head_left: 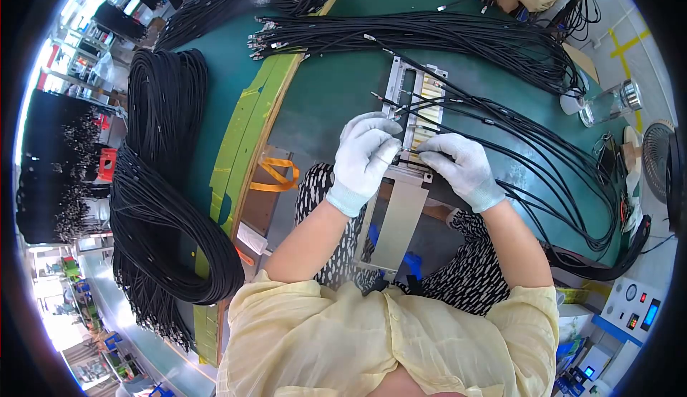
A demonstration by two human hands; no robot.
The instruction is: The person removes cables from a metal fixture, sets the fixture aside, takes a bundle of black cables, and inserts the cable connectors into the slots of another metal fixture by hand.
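A metal fixture [394,85] with a row of pale yellow slots [431,90] sits at the table's near edge, and several black cables [494,119] run onto it from the right. My left hand [363,159], in a white glove, is at the fixture's left side with thumb and fingers drawn together; what they hold is too small to make out. On the other side, my right hand [461,166], also gloved, pinches a black cable low on the fixture. Its fingers partly hide that cable. Some cable ends with metal tips stick out left of the fixture.
A long bundle of black cables [422,35] lies across the green table [315,96] behind the fixture. Thick looped cables [168,103] hang over the left side, by a green-taped wooden edge [250,125]. A glass bottle [608,103] and a fan [658,153] are at right.
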